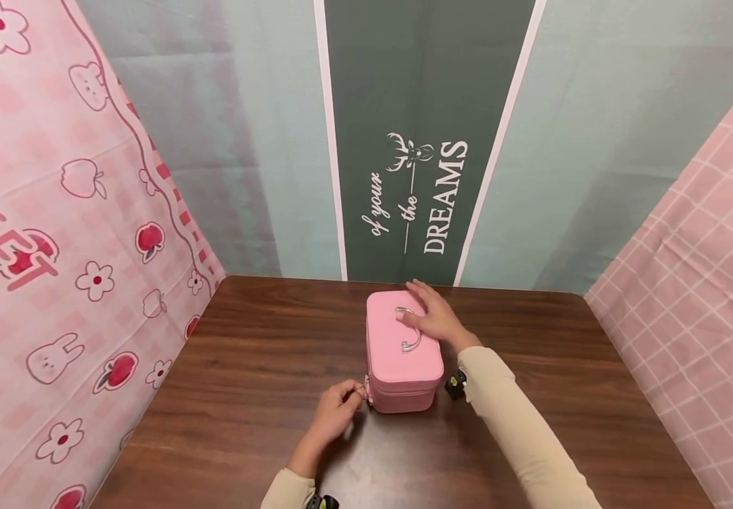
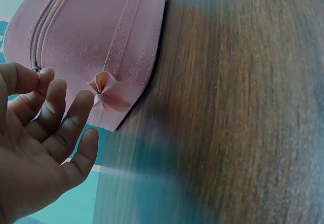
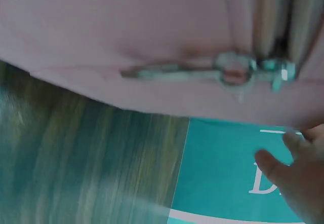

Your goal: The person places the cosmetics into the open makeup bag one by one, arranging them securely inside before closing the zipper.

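A pink zippered case point(image 1: 401, 339) with a silver handle point(image 1: 412, 332) on its lid stands on the wooden table. At its near left corner my left hand point(image 1: 337, 406) pinches a small zipper pull point(image 2: 37, 70) between thumb and index finger; the other fingers are loosely bent. The zipper point(image 2: 43, 29) runs along the side, and a pink bow point(image 2: 105, 89) sits below it. My right hand point(image 1: 432, 318) rests on the far right of the lid, thumb by the handle and fingers extended over the edge. A second metal zipper pull point(image 3: 233, 71) hangs on the right side, blurred.
The dark wooden table point(image 1: 264, 339) reaches back to a green and grey wall cloth point(image 1: 430, 85) with lettering. Pink patterned cloths hang at the left point(image 1: 86, 283) and right point(image 1: 710, 283).
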`<state>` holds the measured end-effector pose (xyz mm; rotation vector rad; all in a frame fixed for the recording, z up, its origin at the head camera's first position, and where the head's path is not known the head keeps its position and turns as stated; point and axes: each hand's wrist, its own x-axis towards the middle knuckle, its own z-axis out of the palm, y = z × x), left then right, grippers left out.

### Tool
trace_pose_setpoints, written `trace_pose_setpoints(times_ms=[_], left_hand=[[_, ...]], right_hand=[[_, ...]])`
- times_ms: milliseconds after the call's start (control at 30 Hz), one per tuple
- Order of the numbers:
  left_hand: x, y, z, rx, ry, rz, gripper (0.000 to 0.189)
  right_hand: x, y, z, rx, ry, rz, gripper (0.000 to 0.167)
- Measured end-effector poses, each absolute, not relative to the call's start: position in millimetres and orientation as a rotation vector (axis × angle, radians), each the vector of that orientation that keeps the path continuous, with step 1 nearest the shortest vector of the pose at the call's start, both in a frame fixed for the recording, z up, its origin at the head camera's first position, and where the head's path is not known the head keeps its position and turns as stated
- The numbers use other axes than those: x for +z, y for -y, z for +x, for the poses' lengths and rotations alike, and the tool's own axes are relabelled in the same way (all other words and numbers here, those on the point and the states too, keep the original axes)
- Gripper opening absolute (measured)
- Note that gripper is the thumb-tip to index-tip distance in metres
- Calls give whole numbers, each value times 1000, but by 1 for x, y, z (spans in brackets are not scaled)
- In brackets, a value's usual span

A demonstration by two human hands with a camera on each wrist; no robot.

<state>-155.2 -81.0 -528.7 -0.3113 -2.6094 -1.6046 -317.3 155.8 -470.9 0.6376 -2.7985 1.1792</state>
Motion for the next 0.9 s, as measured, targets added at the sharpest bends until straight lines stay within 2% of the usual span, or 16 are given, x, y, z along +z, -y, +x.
trace_pose_setpoints(times_ms=[167, 300, 600, 900], left_hand=[[-528, 82, -155, -1599, 2604, -318, 12], [-529, 83, -155, -1613, 2593, -317, 13], [-522, 87, -161, -1601, 2528, -179, 12], [-521, 92, -162, -1586, 2503, -118, 15]], right_hand=[[-472, -155, -320, 1130, 2822, 732, 68], [-470, -151, -318, 1073, 2831, 703, 65], [-462, -141, -307, 649, 2891, 509, 65], [-463, -141, -291, 543, 2899, 186, 68]])
